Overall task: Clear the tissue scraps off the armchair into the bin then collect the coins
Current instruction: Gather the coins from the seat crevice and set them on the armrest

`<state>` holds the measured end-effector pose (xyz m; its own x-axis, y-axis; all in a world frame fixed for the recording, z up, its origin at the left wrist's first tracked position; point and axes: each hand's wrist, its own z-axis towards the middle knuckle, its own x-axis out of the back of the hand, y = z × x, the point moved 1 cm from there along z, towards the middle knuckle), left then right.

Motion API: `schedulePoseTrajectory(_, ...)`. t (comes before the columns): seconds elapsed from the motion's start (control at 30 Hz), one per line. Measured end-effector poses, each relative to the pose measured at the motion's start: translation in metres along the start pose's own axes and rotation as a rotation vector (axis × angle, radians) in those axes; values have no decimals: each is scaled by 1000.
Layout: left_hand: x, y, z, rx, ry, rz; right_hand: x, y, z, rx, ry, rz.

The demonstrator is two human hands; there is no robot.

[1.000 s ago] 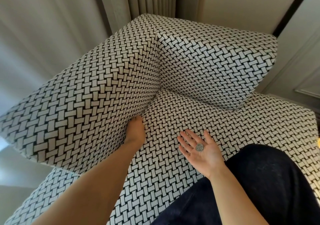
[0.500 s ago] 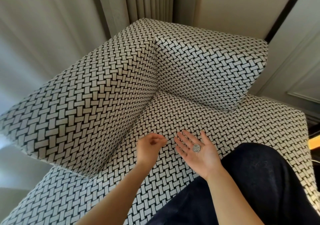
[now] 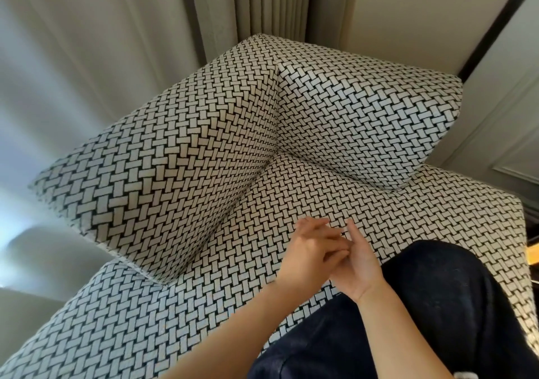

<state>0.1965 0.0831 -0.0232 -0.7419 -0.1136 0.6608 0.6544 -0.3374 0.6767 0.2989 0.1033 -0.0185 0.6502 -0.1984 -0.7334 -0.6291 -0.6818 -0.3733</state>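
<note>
The armchair [image 3: 303,192] is covered in a black-and-white woven pattern, and no tissue scraps show on its seat. My right hand [image 3: 361,268] is held palm up just above the seat's front part. My left hand [image 3: 310,249] lies across it, fingers pressed into the right palm. The silver coin that lay on that palm is hidden under the left fingers. Whether the left fingers carry a coin cannot be seen. No bin is in view.
A thick side cushion [image 3: 175,160] stands at the left and a back cushion [image 3: 367,122] at the rear. My dark trouser leg [image 3: 443,305] rests on the seat's right front. Pale curtains [image 3: 87,58] hang behind, with a panelled wall [image 3: 507,122] at the right.
My left hand came out of the gap beside the side cushion, moved right with curled fingers, and now covers my right palm. The coin on that palm went out of sight.
</note>
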Motion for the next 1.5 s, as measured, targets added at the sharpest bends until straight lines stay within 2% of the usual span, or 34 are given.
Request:
schedulePoseTrajectory(0.1,0,1,-9,-5,2,-45,-1,0,-2,7,-38,-25)
schedulePoseTrajectory(0.17,9,6,-16,166,-3,-234,-2,2,-4,33,-20,-21)
schedulePoseTrajectory(0.3,19,12,-26,751,21,-971,-6,3,-8,163,33,63)
schedulePoseTrajectory(0.37,14,6,-29,903,72,-1309,-10,3,-11,220,52,39)
schedulePoseTrajectory(0.4,10,4,-28,944,72,-1396,-12,3,-12,230,48,0)
schedulePoseTrajectory(0.53,6,13,-22,990,-7,-1665,-27,7,-21,296,24,-343)
schedulePoseTrajectory(0.63,6,16,-16,973,-34,-1884,-41,19,-26,396,45,-796)
schedulePoseTrajectory(0.73,8,9,-14,946,-16,-1962,-52,32,-26,456,42,-1110)
schedulePoseTrajectory(0.83,16,-1,-15,929,-18,-2034,-57,39,-24,467,3,-1172)
schedulePoseTrajectory(0.97,27,-19,-19,872,4,-2097,-64,40,-20,481,-156,-1001)
schedulePoseTrajectory(1.07,35,-42,-14,854,55,-2073,-61,25,-15,463,-185,-811)
schedulePoseTrajectory(1.33,26,-117,7,941,244,-1991,-43,-22,12,440,-47,-677)
schedulePoseTrajectory(1.5,22,-145,33,940,258,-1965,-30,-35,48,380,50,-647)
